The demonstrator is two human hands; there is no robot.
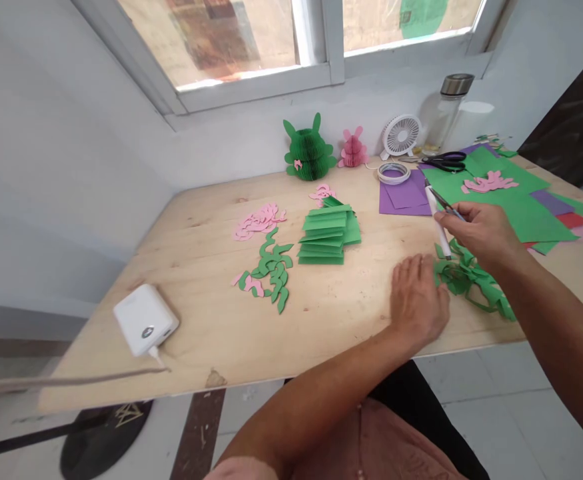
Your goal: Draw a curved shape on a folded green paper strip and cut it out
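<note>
From afar I saw pale wooden tabletop, white wall behind, window at 12 o'clock. Right hand at 3 pinched white pen; left hand at 4 lay flat, open, beside green scraps.

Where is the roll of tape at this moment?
In the head view, the tape roll lies right of centre, on the purple paper, just in front of the white fan.
</note>
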